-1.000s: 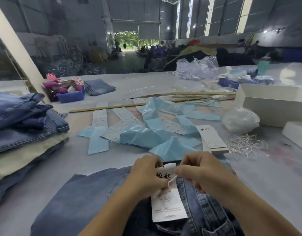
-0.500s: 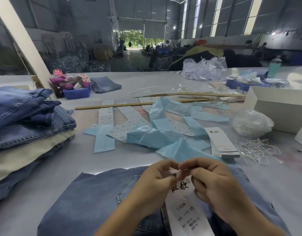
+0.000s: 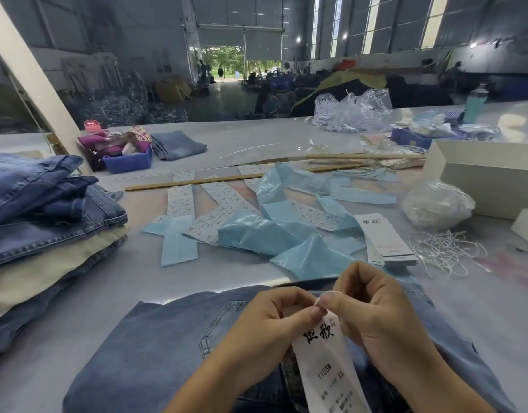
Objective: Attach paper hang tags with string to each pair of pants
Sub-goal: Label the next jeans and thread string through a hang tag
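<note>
Over jeans, both grips seemingly pinch tag.

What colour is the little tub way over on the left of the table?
The tub is bright blue, seen in the head view, with pink and purple stuff piled inside.

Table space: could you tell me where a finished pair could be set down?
Bare table shows between the jeans stack, the blue paper strips and the jeans being tagged. More lies beyond the wooden stick. The right is crowded: tag stack, loose strings, white boxes.
</note>
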### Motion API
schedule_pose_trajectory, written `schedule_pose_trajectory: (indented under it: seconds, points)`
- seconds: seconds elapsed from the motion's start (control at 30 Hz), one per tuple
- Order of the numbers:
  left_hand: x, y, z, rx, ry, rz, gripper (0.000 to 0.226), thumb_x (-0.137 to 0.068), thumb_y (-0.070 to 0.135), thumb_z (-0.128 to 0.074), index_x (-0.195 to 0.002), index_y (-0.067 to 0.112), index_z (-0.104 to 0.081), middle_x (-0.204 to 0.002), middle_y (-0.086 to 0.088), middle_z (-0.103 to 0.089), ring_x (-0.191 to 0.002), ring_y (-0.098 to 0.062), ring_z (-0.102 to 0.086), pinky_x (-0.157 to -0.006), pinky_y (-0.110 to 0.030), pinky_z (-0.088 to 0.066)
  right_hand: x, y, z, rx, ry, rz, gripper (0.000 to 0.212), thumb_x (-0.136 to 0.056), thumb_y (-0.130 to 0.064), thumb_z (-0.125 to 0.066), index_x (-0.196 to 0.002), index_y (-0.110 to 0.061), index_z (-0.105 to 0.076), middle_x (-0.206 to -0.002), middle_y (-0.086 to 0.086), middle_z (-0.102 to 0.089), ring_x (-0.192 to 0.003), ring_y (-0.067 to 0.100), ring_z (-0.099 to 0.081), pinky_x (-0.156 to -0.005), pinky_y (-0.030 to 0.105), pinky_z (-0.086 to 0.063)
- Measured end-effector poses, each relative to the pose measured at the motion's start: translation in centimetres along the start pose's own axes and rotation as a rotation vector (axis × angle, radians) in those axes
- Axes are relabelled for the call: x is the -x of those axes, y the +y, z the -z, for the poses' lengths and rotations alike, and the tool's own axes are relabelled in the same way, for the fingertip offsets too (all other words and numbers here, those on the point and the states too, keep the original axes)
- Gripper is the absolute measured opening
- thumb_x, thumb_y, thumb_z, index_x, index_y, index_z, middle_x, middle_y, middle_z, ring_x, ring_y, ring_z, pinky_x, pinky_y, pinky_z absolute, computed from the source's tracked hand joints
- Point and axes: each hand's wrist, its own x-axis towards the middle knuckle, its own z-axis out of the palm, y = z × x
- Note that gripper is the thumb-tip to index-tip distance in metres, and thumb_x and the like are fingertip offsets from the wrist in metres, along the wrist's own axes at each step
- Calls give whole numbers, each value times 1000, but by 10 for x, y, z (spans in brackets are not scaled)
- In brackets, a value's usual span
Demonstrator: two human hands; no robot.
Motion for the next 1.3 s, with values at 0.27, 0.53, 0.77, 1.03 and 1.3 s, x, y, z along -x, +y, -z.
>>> schedule_pose_trajectory:
  seconds: [0.27,0.53,0.77,1.03,1.3]
  points:
    - [1,2,8,-74,157,4,12,-79,25,-75,-77,14,-72,-76,-7,-72,-68,-15,-66,-63,-23,-51,6,2,5,277,-57,-15,29,-92,6,-53,-78,-10,-74,-40,-11,-52,-34,-1,-46,-37,7,-32]
    - [2,2,3,-106,115,15,9,-81,27,-75,-77,19,-74,-73,1,-70,-66,-9,-62,-61,-19,-46,10,-1,1,490,-28,63,36,-87,4,-53,-68,-22,-69,-59,1,-67,-42,2,-45,-44,15,-34]
    - [3,-3,2,-203,22,-3,21,-72,37,-76,-88,24,-75,-91,-3,-75,-87,-17,-70,-89,-45,-54,9,4,1,344,28,71,19,-72,-11,-82,-68,-13,-64,-59,14,-58,-55,19,-49,-55,35,-41]
    - [2,-3,2,-123,39,-35,13,-77,28,-71,-84,18,-75,-85,-6,-75,-82,-16,-68,-81,-33,-52,14,5,1,433,-25,91,18,-83,-13,-73,-81,-31,-72,-67,-1,-69,-57,27,-58,-53,33,-49]
    - [3,-3,-2,-159,39,-23,13,-78,27,-67,-82,17,-74,-83,-5,-75,-78,-13,-68,-74,-23,-52,18,5,2,597,26,176,19,-84,-12,-72,-75,-27,-76,-69,-9,-73,-60,10,-66,-59,28,-55]
